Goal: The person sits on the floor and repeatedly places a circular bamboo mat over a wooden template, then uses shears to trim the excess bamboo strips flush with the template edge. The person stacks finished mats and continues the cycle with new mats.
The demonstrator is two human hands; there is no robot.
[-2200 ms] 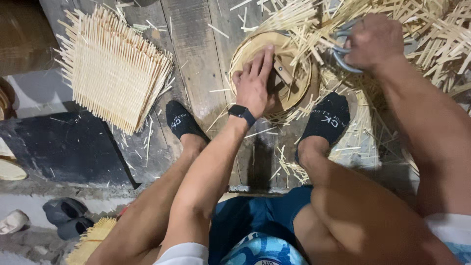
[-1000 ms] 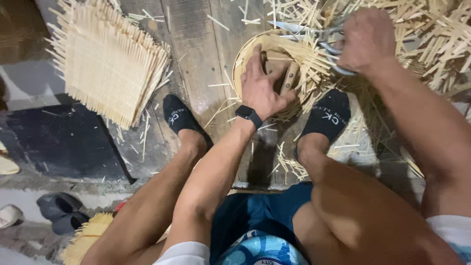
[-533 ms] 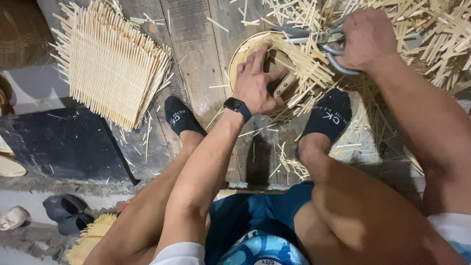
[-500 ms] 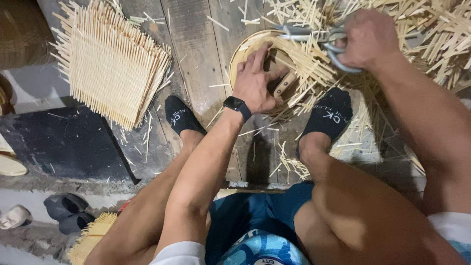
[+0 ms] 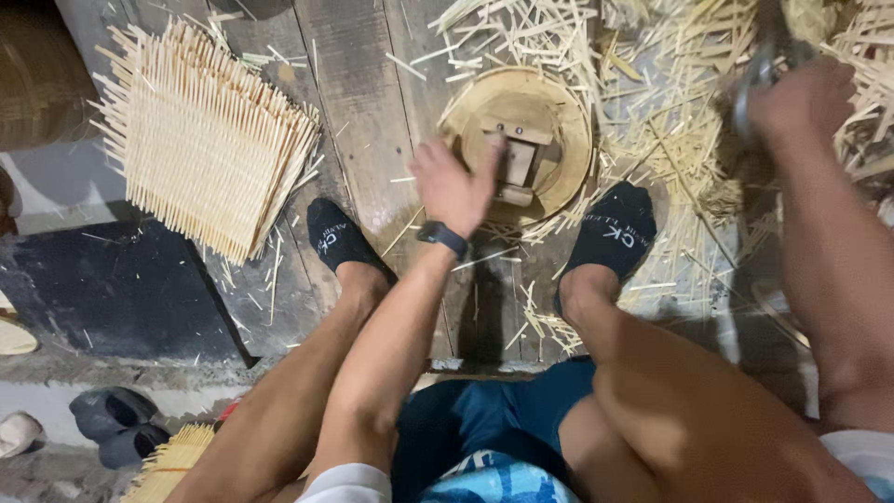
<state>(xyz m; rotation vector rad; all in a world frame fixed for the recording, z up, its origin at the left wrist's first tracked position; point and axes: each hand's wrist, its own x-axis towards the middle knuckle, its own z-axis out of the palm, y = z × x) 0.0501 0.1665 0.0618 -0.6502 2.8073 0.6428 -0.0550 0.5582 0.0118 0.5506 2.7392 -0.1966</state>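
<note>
A round wooden disc (image 5: 555, 119) with a small wooden block fixed at its middle lies on the plank floor between my feet. My left hand (image 5: 454, 183), with a dark watch on the wrist, rests flat on the disc's left edge, fingers spread toward the block. My right hand (image 5: 799, 101) is raised at the upper right, blurred, and closed around the handles of metal shears (image 5: 752, 82). Bamboo strips (image 5: 659, 121) are scattered around the disc and under my right hand.
A stack of square woven bamboo mats (image 5: 207, 142) lies at upper left. My feet in black socks (image 5: 337, 235) flank the disc. A dark slab (image 5: 102, 296) sits at left, sandals (image 5: 117, 421) at lower left, a basket (image 5: 35, 86) at the far left edge.
The woven strips that covered the disc are gone and its bare top shows. My right hand has pulled away to the right with the shears. My left hand slid to the disc's left edge.
</note>
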